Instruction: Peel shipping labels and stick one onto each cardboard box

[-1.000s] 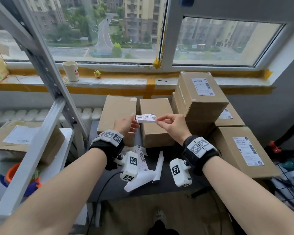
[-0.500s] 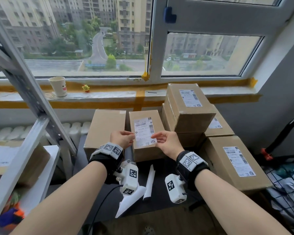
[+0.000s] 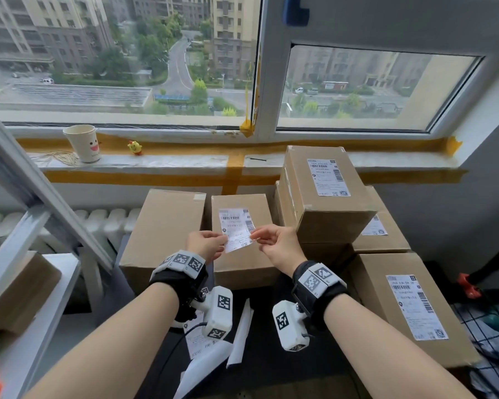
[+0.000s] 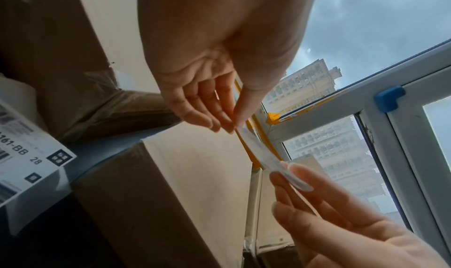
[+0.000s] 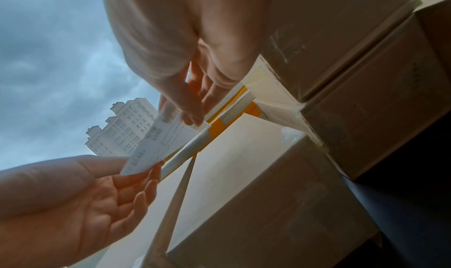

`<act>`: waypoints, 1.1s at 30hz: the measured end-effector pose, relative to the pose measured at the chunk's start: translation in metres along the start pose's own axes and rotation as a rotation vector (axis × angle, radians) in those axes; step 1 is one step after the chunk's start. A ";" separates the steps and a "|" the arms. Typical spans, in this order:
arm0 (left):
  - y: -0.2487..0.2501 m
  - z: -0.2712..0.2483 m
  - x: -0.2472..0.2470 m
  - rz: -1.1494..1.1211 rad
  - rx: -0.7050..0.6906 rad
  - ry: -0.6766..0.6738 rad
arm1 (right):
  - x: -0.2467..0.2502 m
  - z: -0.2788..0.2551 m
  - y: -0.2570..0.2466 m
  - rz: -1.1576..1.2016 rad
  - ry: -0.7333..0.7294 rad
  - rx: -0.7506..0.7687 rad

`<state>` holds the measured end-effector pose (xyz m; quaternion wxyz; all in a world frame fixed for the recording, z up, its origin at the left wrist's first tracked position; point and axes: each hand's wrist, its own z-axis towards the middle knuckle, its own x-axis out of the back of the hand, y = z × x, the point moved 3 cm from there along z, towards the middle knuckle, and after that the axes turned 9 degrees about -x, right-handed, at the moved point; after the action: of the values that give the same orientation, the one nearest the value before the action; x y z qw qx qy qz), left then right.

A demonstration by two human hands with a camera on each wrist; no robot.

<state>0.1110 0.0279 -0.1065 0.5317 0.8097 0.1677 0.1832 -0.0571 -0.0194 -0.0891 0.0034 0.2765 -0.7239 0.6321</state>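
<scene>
- Wide window (image 3: pixel 121 59) across the back, with a taped sill (image 3: pixel 185 162) below it.
- Grey metal shelf frame (image 3: pixel 26 194) slanting down the left side.
- Cluster of cardboard boxes below the sill: a bare box (image 3: pixel 164 231) on the left, a middle box (image 3: pixel 242 266) just beside it, and to the right a stacked box (image 3: pixel 326 203) with a printed label on top, set on a lower box (image 3: pixel 386 237).
- Nearest on the right, a further labelled box (image 3: pixel 409 306), apart from the hands.
- Left hand (image 3: pixel 206 244), fingers curled, pinching the lower left edge of the shipping label (image 3: pixel 236 230) between thumb and fingertips; in the left wrist view the same pinch (image 4: pixel 219 106) on the label seen edge-on (image 4: pixel 258 152).
- Right hand (image 3: pixel 277 249) pinching the label's right edge, thumb against fingers; right wrist view confirms the grip (image 5: pixel 185 91) on the paper (image 5: pixel 161 145).
- Label held printed side up over the top of the middle box, far end low over the cardboard; cannot tell whether stuck down there.
- Strips of white backing paper (image 3: pixel 241 332) lying on the dark table (image 3: pixel 271 361) under the wrists.
- Paper cup (image 3: pixel 82 144) with a smiling face on the sill.
- Small yellow chick figure (image 3: pixel 135 146) to the cup's right.
</scene>
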 end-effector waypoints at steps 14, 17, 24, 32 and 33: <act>0.003 0.026 -0.010 0.096 -0.094 0.020 | -0.005 0.036 0.023 0.021 0.118 -0.239; 0.001 0.033 -0.015 0.129 -0.088 0.016 | -0.008 0.045 0.030 -0.046 0.160 -0.260; -0.006 0.038 -0.023 0.276 -0.071 0.047 | -0.007 0.046 0.031 -0.227 0.196 -0.276; -0.009 0.044 -0.023 0.387 -0.078 0.125 | -0.007 0.044 0.029 -0.307 0.213 -0.278; -0.010 0.044 -0.023 0.416 -0.075 0.135 | -0.008 0.044 0.028 -0.318 0.213 -0.283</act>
<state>0.1108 -0.0148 -0.1345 0.4999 0.7924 0.0252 0.3487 -0.0464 -0.0551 -0.1264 0.2177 0.3157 -0.7481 0.5415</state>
